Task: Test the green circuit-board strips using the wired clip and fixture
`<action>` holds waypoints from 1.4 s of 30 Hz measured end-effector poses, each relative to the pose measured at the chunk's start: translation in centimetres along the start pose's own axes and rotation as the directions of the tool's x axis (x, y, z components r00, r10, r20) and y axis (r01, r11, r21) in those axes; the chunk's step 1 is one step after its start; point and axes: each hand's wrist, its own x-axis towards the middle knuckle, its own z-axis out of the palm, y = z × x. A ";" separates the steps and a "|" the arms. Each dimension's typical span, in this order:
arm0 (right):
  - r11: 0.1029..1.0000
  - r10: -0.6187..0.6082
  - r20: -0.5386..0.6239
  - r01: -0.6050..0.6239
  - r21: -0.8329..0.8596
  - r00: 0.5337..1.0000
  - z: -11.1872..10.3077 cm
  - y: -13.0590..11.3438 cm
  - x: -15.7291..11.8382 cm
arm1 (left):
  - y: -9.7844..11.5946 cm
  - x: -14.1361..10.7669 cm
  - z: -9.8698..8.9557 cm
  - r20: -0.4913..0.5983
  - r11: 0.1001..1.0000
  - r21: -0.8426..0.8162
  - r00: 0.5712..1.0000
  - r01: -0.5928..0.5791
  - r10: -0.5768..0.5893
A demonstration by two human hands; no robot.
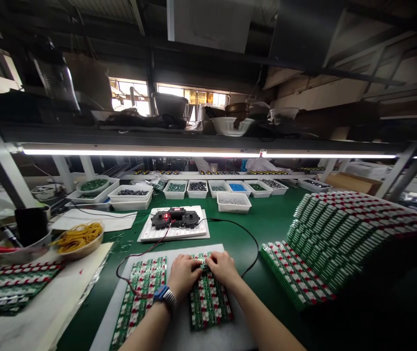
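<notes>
We have a circuit board (210,307) on the pale mat (181,334) in front of us, over the green tabletop (272,214). It is a long green rectangle covered with rows of small white blocks, and red pieces repeat between them in bands across its width. Its near end shows clearly, while our fingers hide part of its far end.

Our left hand (184,274) and right hand (223,268) meet there, fingers bent and tips drawn close about a small dark part (204,266). We cannot tell whether either hand pinches that part or only presses on it. A blue-faced watch (165,295) sits on our left wrist.

A second board (148,278) of the same pattern lies on the mat to the left, partly behind our left forearm. Beyond the mat, a black device (175,218) with a glowing red light rests on a white tray (203,229). To the right rises a tall stack of similar boards (340,234).
</notes>
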 end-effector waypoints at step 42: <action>0.996 -0.074 -0.139 0.081 0.043 0.988 0.9 0.5 -1.1 | -0.2 -0.1 0.5 -0.022 1.000 -0.029 1.000 0.004 -0.005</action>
